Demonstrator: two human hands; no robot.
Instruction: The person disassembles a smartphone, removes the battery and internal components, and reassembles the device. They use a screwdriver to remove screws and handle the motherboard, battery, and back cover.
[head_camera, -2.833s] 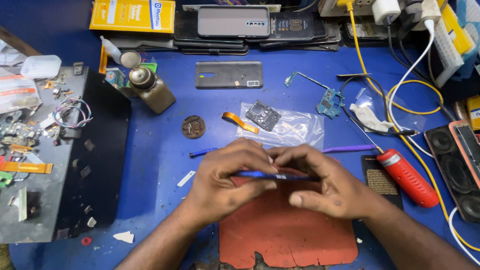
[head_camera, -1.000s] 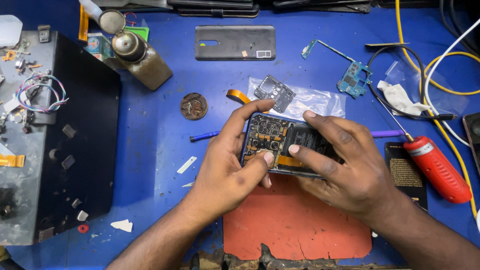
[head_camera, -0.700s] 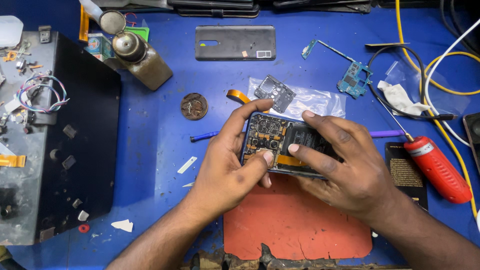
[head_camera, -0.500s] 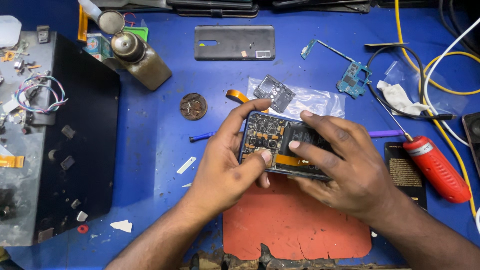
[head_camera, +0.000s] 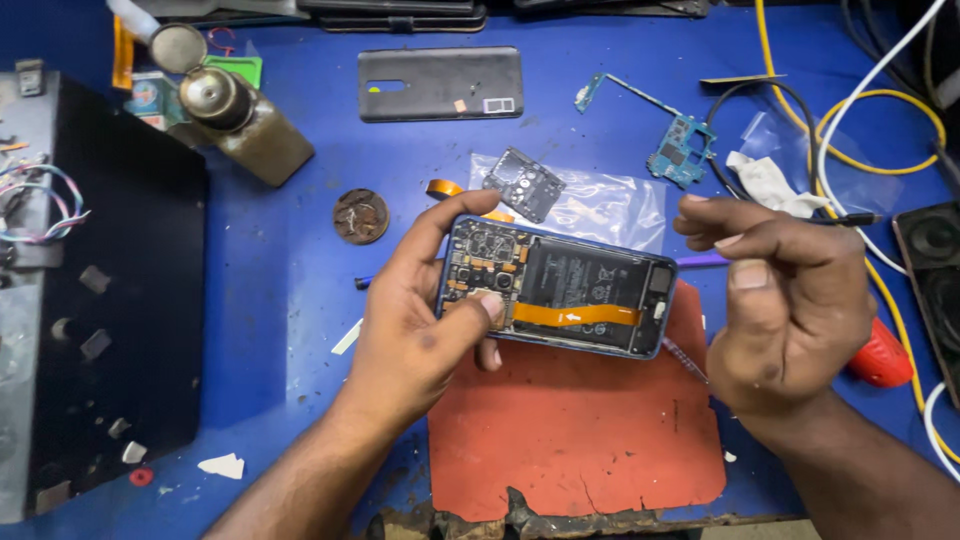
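While left hand (head_camera: 415, 325) holds the opened phone (head_camera: 560, 290), right hand (head_camera: 790, 300) has let go.

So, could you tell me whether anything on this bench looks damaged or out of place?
Yes: the red mat is cracked and ragged along its near edge, and the phone in the left hand lies open, backless.

Left hand (head_camera: 420, 320): forearm enters from lower left, angled up and right. Palm turned down and inward, fingers curled in a hold; index finger stretched up along the far side, thumb (head_camera: 478, 312) pressed across the near face.

Right hand (head_camera: 785, 300): forearm enters from lower right corner. Hand raised, free, back toward the camera. Fingers loosely curled inward, fingertips bunched toward the thumb, gripping nothing visible. The two hands stand apart, not touching.
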